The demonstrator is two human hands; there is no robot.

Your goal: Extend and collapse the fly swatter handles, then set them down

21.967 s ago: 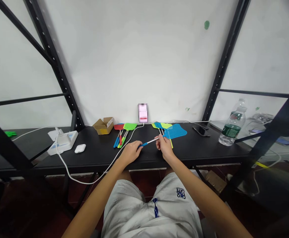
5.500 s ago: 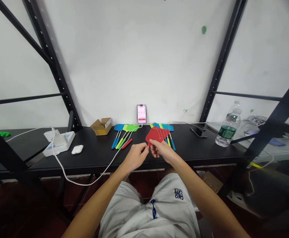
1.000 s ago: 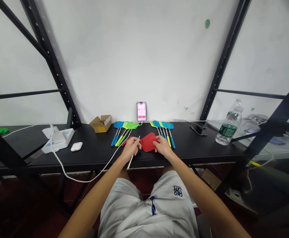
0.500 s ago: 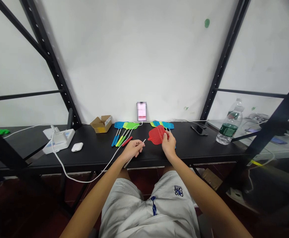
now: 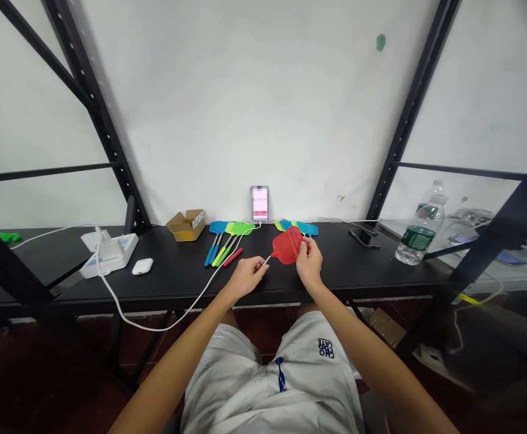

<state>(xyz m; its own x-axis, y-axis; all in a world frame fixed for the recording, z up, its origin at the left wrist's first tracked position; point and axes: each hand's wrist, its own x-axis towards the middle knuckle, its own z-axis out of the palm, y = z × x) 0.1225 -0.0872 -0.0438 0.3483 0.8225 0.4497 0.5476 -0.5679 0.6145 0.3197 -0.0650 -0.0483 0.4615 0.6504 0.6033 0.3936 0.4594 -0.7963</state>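
Observation:
My right hand grips the right edge of a red perforated fly swatter head, held above the black table. Closed around a thin metal rod is my left hand. The rod's tip meets the narrow neck of the red head; whether it sits inside cannot be made out. A loose red handle lies just beyond my left hand. Beside it are several fly swatters with blue and green heads. More blue and green swatter heads lie partly hidden behind the red one.
A lit phone leans on the wall, its white cable looping past my left arm. Leftward are a small cardboard box, a white earbud case and a power strip. Rightward lie a dark phone and water bottles.
My left hand has moved right and slightly up, bringing the rod's tip from a small gap to the red head's neck. My right hand holds nearly the same place.

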